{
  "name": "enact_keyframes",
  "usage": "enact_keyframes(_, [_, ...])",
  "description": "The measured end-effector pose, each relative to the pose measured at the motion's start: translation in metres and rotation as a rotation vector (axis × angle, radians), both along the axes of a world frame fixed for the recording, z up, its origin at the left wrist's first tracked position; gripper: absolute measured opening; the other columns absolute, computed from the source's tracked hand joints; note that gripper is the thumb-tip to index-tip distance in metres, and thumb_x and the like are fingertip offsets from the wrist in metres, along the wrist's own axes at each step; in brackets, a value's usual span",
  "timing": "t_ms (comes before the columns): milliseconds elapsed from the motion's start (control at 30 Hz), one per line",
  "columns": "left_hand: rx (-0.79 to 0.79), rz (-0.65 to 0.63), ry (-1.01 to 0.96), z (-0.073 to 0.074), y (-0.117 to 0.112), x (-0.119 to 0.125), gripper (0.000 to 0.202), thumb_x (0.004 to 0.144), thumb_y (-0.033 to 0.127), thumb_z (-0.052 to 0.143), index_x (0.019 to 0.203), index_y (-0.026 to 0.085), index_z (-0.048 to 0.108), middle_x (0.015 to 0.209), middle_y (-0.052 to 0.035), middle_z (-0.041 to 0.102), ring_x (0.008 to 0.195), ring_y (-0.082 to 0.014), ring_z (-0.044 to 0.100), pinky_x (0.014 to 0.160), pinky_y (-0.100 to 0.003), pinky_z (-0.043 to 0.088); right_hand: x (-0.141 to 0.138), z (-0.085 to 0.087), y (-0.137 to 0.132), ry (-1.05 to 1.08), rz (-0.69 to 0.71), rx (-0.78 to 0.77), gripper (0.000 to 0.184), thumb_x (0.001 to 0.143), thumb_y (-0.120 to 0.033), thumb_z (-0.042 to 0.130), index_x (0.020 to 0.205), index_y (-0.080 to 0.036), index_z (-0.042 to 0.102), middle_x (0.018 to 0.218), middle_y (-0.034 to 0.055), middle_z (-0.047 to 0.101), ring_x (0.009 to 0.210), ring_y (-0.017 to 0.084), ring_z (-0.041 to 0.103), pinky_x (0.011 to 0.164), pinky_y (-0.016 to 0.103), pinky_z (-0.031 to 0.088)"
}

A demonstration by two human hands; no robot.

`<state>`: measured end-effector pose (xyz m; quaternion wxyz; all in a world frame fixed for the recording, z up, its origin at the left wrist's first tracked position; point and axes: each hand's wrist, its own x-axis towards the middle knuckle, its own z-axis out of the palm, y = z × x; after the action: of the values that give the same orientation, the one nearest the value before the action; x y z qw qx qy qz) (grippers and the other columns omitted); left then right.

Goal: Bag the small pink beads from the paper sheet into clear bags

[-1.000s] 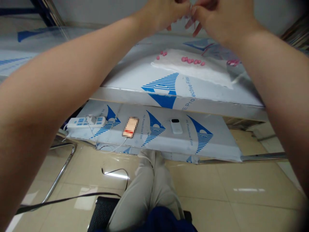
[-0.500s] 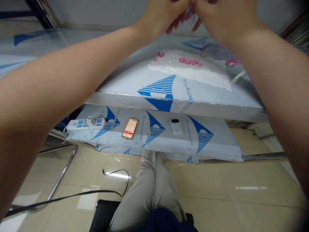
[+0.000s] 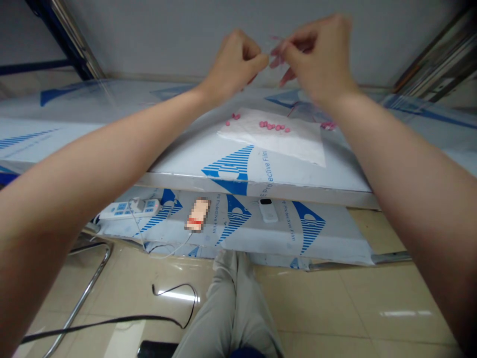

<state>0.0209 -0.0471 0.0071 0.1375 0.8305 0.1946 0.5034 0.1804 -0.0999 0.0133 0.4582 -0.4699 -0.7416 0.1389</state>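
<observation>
Both hands are raised over the far part of the table. My left hand (image 3: 238,64) is closed, thumb pressed against the curled fingers, at one edge of a small clear plastic bag (image 3: 275,48). From the other side my right hand (image 3: 320,62) pinches the bag, its lower fingers loosely spread. The bag is see-through and blurred, with a pinkish line. Below the hands, several pink pellets (image 3: 275,127) lie on a white paper sheet (image 3: 294,149). Clear plastic with red edging (image 3: 307,112) and more pink pieces (image 3: 328,126) lie by the right forearm, partly hidden.
The film-covered table (image 3: 179,164) has a lower shelf (image 3: 283,238). On that shelf are a power strip (image 3: 130,209), a blurred-out phone (image 3: 198,215) on a cable, and a white device (image 3: 269,211). A black strap (image 3: 122,320) crosses the floor at left.
The view has tilted up, so both hands now show fully and the table sits lower in the picture. The hands have moved slightly apart, with the clear bag between them.
</observation>
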Motion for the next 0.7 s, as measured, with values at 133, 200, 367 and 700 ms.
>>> enact_keyframes(133, [0.037, -0.021, 0.087, -0.001, -0.004, -0.002, 0.035, 0.074, 0.006, 0.049, 0.041, 0.018, 0.047, 0.040, 0.0050, 0.036, 0.045, -0.0068, 0.033, 0.050, -0.027, 0.024, -0.009, -0.010, 0.006, 0.013, 0.027, 0.014, 0.024, 0.070, -0.044, 0.078, 0.089, -0.032, 0.069, 0.074, -0.0022, 0.068, 0.079, 0.022, 0.060, 0.075, 0.041, 0.053])
enact_keyframes(200, [0.140, 0.028, 0.098, 0.000, -0.009, -0.004, 0.033, 0.071, 0.008, 0.048, 0.041, 0.020, 0.041, 0.042, 0.0045, 0.031, 0.047, -0.0078, 0.029, 0.052, -0.029, 0.023, -0.012, -0.013, 0.011, 0.041, 0.027, 0.026, 0.012, 0.076, -0.028, 0.072, 0.087, -0.025, 0.068, 0.069, -0.0025, 0.067, 0.069, 0.017, 0.060, 0.068, 0.035, 0.053])
enact_keyframes(367, [0.535, 0.225, 0.102, 0.008, -0.013, -0.014, 0.022, 0.080, 0.029, 0.051, 0.060, 0.022, 0.043, 0.063, -0.0023, 0.049, 0.063, -0.0164, 0.049, 0.066, -0.035, 0.038, -0.008, -0.003, 0.015, 0.192, -0.187, 0.048, 0.031, 0.078, 0.002, 0.044, 0.090, -0.014, 0.068, 0.063, -0.0014, 0.064, 0.044, 0.010, 0.052, 0.047, 0.024, 0.041])
enact_keyframes(700, [0.576, 0.147, 0.480, -0.004, 0.008, -0.020, 0.051, 0.083, 0.043, 0.066, 0.128, 0.022, 0.054, 0.125, -0.0117, 0.060, 0.122, -0.0294, 0.050, 0.110, -0.051, 0.026, -0.011, -0.011, 0.012, 0.138, 0.036, -0.122, 0.021, 0.083, -0.010, 0.053, 0.063, -0.016, 0.059, 0.061, 0.0007, 0.063, 0.048, 0.010, 0.054, 0.052, 0.023, 0.045])
